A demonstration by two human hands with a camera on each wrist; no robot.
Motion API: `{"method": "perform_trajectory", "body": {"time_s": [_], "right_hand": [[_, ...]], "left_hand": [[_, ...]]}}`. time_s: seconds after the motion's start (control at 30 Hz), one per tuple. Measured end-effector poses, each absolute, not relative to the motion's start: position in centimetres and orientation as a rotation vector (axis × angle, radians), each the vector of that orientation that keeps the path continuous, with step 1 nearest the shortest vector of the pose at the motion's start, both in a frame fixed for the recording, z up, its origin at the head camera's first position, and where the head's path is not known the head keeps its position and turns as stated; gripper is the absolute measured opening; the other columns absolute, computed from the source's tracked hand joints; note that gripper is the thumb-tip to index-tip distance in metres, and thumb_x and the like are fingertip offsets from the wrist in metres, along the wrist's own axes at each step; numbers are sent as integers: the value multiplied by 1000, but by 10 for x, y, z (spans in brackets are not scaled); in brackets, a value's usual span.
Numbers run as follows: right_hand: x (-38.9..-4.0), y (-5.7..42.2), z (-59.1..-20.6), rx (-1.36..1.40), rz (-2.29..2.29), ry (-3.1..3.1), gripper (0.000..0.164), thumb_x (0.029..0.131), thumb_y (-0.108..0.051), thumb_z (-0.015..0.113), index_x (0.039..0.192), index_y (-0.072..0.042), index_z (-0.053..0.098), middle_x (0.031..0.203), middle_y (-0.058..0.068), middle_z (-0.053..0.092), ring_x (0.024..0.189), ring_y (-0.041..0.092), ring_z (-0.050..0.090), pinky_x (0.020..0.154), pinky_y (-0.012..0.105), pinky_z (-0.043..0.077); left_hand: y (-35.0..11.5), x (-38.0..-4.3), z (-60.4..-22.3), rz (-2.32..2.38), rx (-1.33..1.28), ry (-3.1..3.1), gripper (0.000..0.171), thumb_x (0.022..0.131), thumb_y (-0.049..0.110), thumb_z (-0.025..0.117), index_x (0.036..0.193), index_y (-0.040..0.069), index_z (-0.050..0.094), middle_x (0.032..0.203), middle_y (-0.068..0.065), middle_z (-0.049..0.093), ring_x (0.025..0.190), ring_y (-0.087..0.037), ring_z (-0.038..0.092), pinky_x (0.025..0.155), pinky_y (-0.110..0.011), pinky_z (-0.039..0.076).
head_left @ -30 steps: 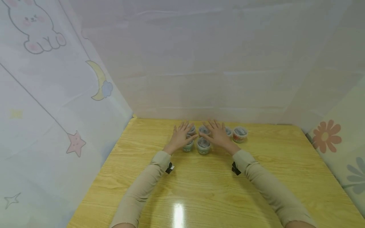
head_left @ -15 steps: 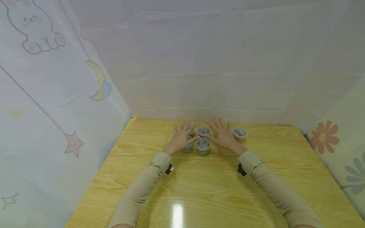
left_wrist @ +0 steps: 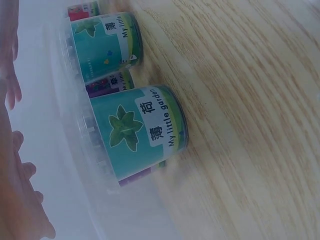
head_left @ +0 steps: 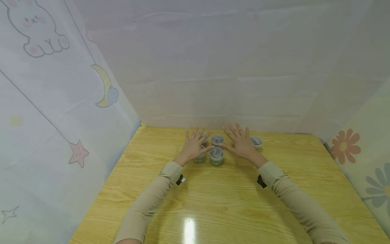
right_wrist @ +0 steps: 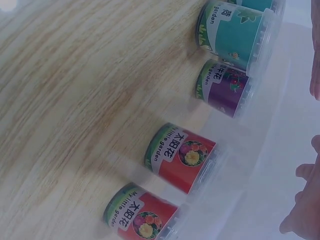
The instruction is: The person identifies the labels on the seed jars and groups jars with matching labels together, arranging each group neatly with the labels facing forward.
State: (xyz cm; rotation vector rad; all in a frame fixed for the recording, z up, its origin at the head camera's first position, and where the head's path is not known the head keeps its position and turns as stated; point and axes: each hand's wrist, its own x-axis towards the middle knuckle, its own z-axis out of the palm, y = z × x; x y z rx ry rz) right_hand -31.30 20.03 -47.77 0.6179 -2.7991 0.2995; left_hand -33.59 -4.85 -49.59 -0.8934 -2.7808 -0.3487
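Several small "My little garden" tubs with clear lids stand at the table's back. My left hand (head_left: 192, 148), fingers spread, hovers over the left ones and partly covers a teal tub (left_wrist: 129, 134) with a mint leaf label. A second teal tub (head_left: 216, 157) stands between the two hands, with a purple tub (right_wrist: 223, 90) behind it. Fingers spread too, my right hand (head_left: 242, 144) is above the right-hand tubs. Beneath it, a red flower-label tub (right_wrist: 181, 156) is hidden in the head view. Another red tub (right_wrist: 142, 215) stands beside that one. Neither hand grips anything.
The wood-grain table (head_left: 195, 196) reaches back to a pale wall sheet (head_left: 195, 67). Printed sheets with a rabbit, a moon and flowers hang at left and right. A dark wrist strap (head_left: 261, 181) shows under the right sleeve.
My right hand has moved to the right, away from the left hand, uncovering more of the back middle tub and covering part of the rightmost. The left hand has barely moved.
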Motion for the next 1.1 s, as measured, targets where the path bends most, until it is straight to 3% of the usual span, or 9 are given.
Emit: {"method": "perform_trajectory", "body": {"time_s": [0.17, 0.43, 0.63, 0.83, 1.1], "right_hand": [[-311, 202, -475, 618, 262, -2799, 83, 84, -67, 48, 149, -31, 11, 156, 6, 6, 142, 32, -8, 106, 66, -9], [-308, 206, -471, 632, 266, -2804, 85, 83, -69, 46, 149, -31, 9, 156, 6, 0, 141, 30, -15, 104, 68, -10], [-307, 211, -471, 646, 279, -2781, 85, 83, -67, 50, 150, -29, 12, 156, 5, 0, 141, 31, -12, 104, 69, -11], [-304, 212, -471, 658, 260, -2774, 85, 82, -65, 53, 149, -30, 14, 156, 7, 1, 141, 33, -10, 103, 70, -9], [-304, 212, -474, 668, 262, -2789, 84, 83, -66, 49, 149, -31, 11, 156, 6, -2, 140, 34, -13, 103, 68, -13]], "left_hand": [[-48, -336, -494, -306, -908, -2770, 81, 82, 79, 18, 149, 33, 13, 155, 1, -2, 141, -24, -14, 107, -66, -7], [-48, -335, -490, -289, -927, -2771, 78, 85, 72, 33, 149, 30, 17, 155, 2, -5, 139, -27, -20, 105, -64, -15], [-47, -335, -488, -212, -932, -2768, 79, 84, 74, 30, 149, 31, 16, 155, 2, -8, 138, -26, -24, 105, -65, -12], [-47, -334, -485, -156, -935, -2750, 77, 85, 74, 32, 148, 37, 8, 155, 3, -8, 140, -29, -18, 106, -65, -10], [-45, -335, -487, -115, -938, -2744, 78, 84, 74, 33, 148, 35, 13, 156, 4, -6, 141, -32, -12, 106, -66, -7]]}}
